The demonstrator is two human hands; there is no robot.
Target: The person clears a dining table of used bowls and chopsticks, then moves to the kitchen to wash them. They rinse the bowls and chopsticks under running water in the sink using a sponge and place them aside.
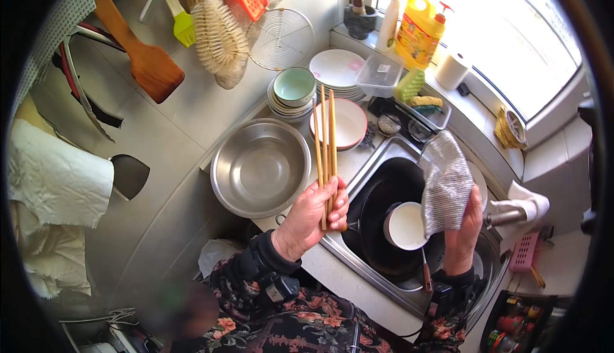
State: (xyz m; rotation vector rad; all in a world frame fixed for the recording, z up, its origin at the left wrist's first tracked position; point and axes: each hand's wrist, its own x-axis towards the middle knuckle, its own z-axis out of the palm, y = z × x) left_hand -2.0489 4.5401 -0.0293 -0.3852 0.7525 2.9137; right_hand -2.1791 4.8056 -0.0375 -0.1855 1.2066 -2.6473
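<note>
My left hand [307, 214] grips several wooden chopsticks [324, 137] upright in a bundle, in front of a stainless steel basin [230, 185] and a red-rimmed white bowl [343, 122]. A silvery mesh dishcloth [447, 180] hangs from my right hand [466, 230], over the right part of the sink. Below it, a black wok [379, 185] sits in the stainless steel sink [364, 269]. A white cup-shaped bowl [410, 226] rests inside the wok, partly covered by the cloth. A brown-handled utensil [427, 276] leans at the sink's near side.
Stacked plates [336, 67], green-lined bowls [293, 86] and a clear plastic container [380, 77] stand behind. A yellow detergent jug [419, 31] is on the windowsill. The cloth-wrapped faucet [508, 216] juts in from the right. A wooden spatula [156, 72] and a bottle brush [220, 38] hang at the wall.
</note>
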